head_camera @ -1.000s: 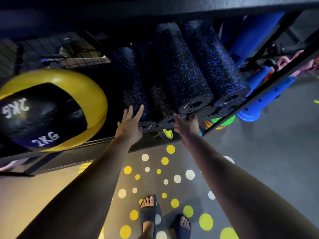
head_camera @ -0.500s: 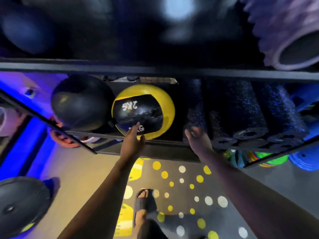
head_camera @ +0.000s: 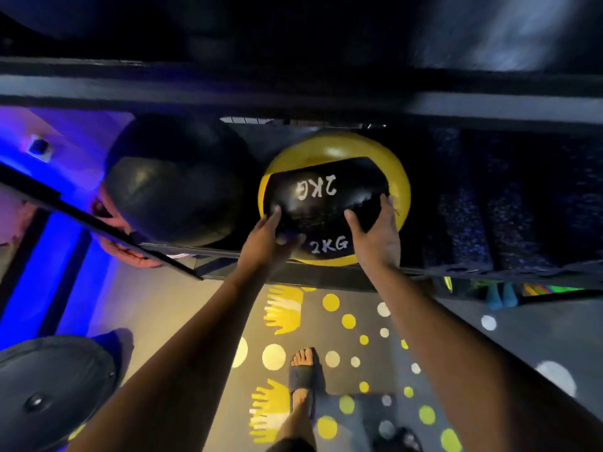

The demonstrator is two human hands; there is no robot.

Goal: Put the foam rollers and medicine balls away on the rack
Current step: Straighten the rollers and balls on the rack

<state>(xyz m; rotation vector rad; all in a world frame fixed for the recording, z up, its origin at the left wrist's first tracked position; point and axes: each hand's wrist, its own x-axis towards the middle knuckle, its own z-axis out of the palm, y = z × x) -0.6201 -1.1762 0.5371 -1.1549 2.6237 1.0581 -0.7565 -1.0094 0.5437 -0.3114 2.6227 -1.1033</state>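
A yellow and black medicine ball (head_camera: 329,187) marked 2KG sits on the dark rack shelf (head_camera: 326,275). My left hand (head_camera: 267,239) grips its lower left side, and my right hand (head_camera: 375,233) grips its lower right side. A plain black medicine ball (head_camera: 173,181) rests just left of it on the same shelf. Several black foam rollers with blue speckles (head_camera: 509,203) lie side by side to the right, ends facing me.
A shelf beam (head_camera: 293,96) crosses above the balls. A dark round disc (head_camera: 52,389) lies on the floor at lower left. My sandalled foot (head_camera: 303,373) stands on a grey mat with yellow and white dots. Colourful items (head_camera: 538,290) sit under the rollers.
Both hands have left the foam rollers and moved left onto the 2KG ball, now holding it on either side. The view has shifted left and closer to the ball.
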